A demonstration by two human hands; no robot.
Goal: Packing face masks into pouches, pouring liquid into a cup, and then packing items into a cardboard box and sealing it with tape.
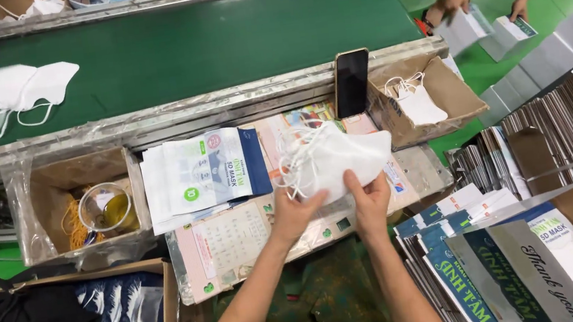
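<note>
At the far left edge of the green conveyor belt lies a small pile of white folded fabric face masks with loose ear loops. Below it, against the left end of the surface, an open cardboard box lined with clear film holds orange elastic bands and a clear plastic cup. Right of the box lies a stack of flat printed plastic mask pouches, glossy and slippery in appearance. The left hand and right hand both grip the lower edge of a stack of white folded fabric masks, held just above the middle of the surface. This stack appears light, soft and compressible; the loops tangle easily, so grip is best taken on the folded body. A black phone stands upright behind it.
</note>
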